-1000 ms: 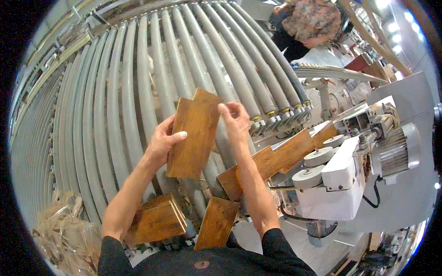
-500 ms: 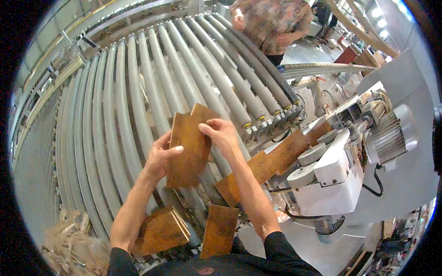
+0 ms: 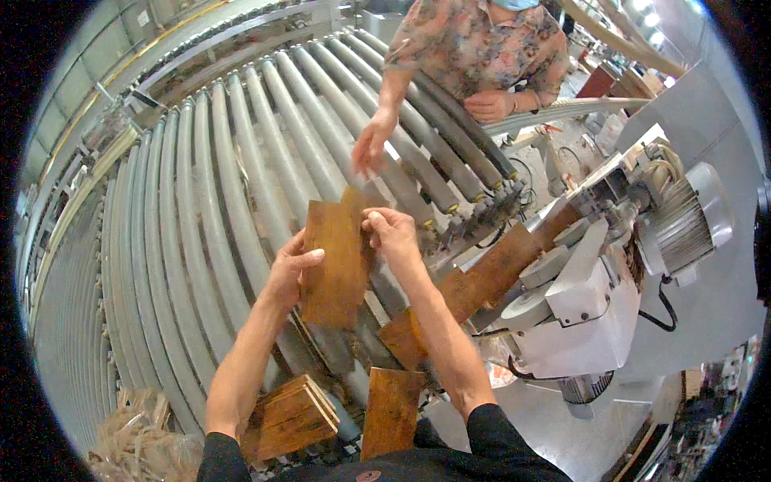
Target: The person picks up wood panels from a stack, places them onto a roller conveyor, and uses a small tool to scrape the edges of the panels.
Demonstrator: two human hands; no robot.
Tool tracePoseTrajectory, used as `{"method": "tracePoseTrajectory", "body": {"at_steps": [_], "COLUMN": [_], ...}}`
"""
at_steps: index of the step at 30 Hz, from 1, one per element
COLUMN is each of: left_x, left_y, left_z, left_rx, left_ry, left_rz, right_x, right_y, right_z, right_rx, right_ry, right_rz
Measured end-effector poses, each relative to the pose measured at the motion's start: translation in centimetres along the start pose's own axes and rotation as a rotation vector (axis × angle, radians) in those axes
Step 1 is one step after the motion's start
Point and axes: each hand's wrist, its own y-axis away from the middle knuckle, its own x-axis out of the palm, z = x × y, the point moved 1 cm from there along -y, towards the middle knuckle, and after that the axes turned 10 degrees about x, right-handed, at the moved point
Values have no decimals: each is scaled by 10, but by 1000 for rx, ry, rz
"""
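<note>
Plank (image 3: 337, 253), a short brown board with a worn, streaked face and squared ends, is held tilted above the rollers (image 3: 241, 201), likely so its face can be looked over. The left hand (image 3: 291, 273) grips its left edge, thumb over the face and fingers curled behind; the right hand (image 3: 393, 233) pinches its upper right corner, though how far those fingers wrap is hard to see.

Below the plank, toward the person, lie a stack of similar boards (image 3: 291, 416) and a single board (image 3: 392, 410). Right of the plank, a long board (image 3: 474, 289) runs slanting into a white machine (image 3: 586, 313), seemingly being fed. Beyond the plank, a co-worker's hand (image 3: 372, 145) hangs spread over the smooth grey rollers.
</note>
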Motion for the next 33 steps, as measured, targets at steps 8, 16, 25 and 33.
{"method": "tracePoseTrajectory", "body": {"at_steps": [8,16,25,33], "left_x": [3,30,123,134], "left_y": [-30,5,161,259], "left_z": [11,-34,7,63], "left_rx": [122,512,456,-73], "left_ry": [-645,-1347,-1160,-294], "left_rz": [67,41,10,94], "right_x": [-77,-100,-81,-96], "right_y": [170,348,387,390], "right_z": [-6,-82,-151,-82], "right_rx": [-262,412,316,209], "right_ry": [452,719,125,282], "right_rz": [-311,-1,101,141]}}
